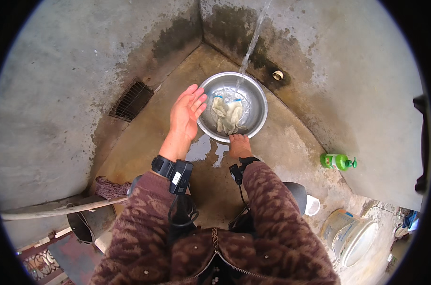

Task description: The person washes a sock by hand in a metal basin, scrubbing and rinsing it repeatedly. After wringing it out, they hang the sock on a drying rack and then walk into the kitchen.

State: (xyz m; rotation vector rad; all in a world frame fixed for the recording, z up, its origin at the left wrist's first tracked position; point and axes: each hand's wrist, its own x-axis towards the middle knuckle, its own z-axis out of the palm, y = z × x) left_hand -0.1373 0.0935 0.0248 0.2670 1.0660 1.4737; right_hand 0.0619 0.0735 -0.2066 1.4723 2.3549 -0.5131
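A round metal basin [260, 107] stands on the wet concrete floor in front of me. Water [253, 44] falls into it in a stream from above. Whitish, soiled fabric gloves [233, 114] with blue cuff edges lie in the water. My left hand [188, 110] is raised at the basin's left side, its fingers extended and holding nothing. My right hand [239, 144] is at the near rim, its fingertips over the edge close to the gloves; whether it grips the rim cannot be told.
A green pump bottle [334, 161] lies by the right wall. Behind it is a lidded plastic bucket [338, 228]. A floor-level metal grate [132, 99] is in the left wall, and a pipe end [277, 75] in the right. A mop [110, 188] and dark bucket [91, 222] are lower left.
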